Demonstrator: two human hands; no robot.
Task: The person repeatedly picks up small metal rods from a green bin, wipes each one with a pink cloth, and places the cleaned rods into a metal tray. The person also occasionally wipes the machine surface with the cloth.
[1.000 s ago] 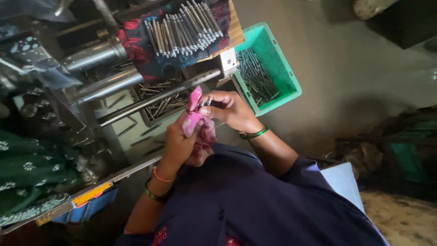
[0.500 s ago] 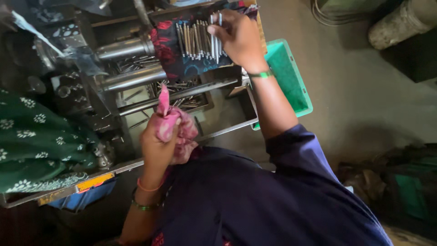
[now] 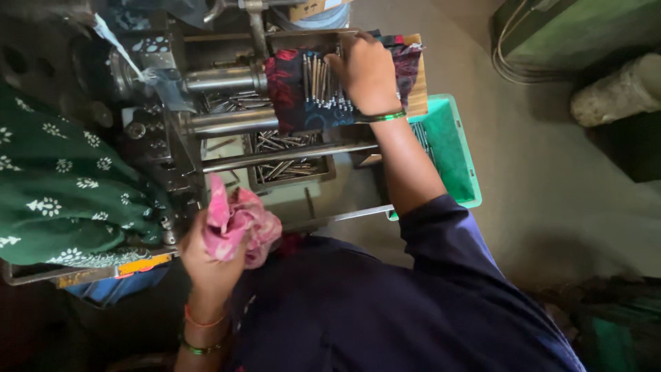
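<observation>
Since half a second ago my right hand (image 3: 368, 72) has settled lower on the metal pins (image 3: 318, 81) lying across the dark floral cloth (image 3: 292, 93), fingers curled over them; whether it pinches one I cannot tell. I'd lift one pin without scattering the row. My left hand (image 3: 206, 258) clutches the pink rag (image 3: 237, 224). A metal tray (image 3: 286, 167) holds loose pins; the green bin (image 3: 451, 148) holds a few.
</observation>
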